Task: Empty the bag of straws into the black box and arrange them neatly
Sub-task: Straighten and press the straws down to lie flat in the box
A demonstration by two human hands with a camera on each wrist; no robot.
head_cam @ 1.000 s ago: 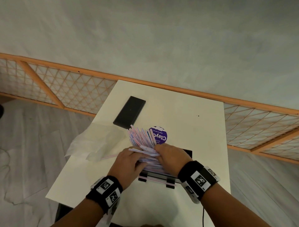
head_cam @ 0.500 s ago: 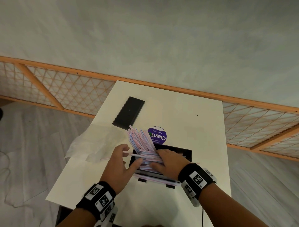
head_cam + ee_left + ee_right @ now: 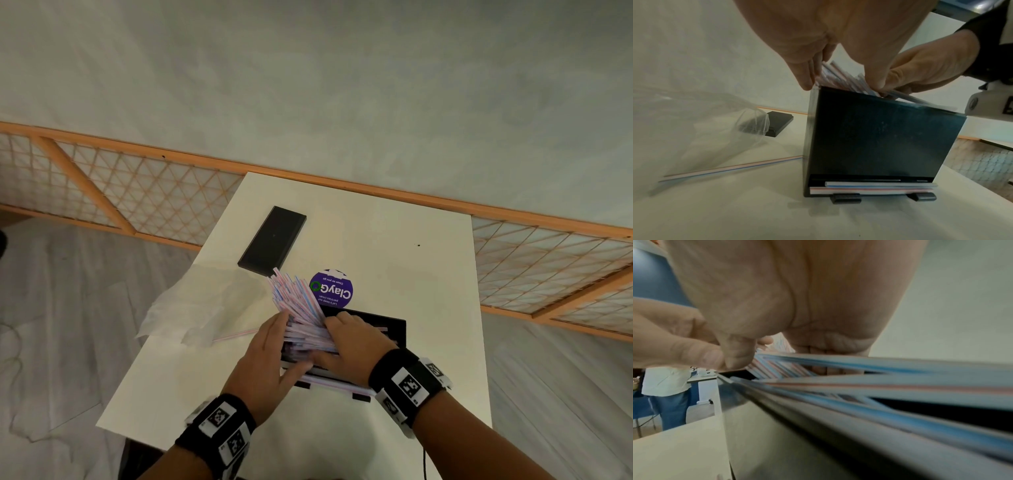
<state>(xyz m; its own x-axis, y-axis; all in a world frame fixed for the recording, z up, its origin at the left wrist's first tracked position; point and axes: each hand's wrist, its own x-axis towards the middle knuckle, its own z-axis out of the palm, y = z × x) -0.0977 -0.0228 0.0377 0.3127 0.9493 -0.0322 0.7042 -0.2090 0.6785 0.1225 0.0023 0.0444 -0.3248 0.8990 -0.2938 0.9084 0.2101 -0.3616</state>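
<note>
Together, both hands work the straws [image 3: 301, 315] heaped in the box [image 3: 394, 327]. Left hand [image 3: 263, 363] presses them with straight fingers; right hand [image 3: 349, 346] curls round the bundle. 1 straw [image 3: 236, 335] lies left of the box, by the bag [image 3: 202, 301].

Straws [image 3: 301, 322] fan out of the box [image 3: 394, 325]; lid [image 3: 272, 241] behind, bag [image 3: 205, 308] left.

Looks like an office or break room: white tabletop [image 3: 394, 240] bearing a round purple cleaning-reminder sticker [image 3: 331, 287], orange-framed lattice partition [image 3: 144, 202], grey floor [image 3: 68, 308], blue desks with a standing person [image 3: 668, 395] behind.
</note>
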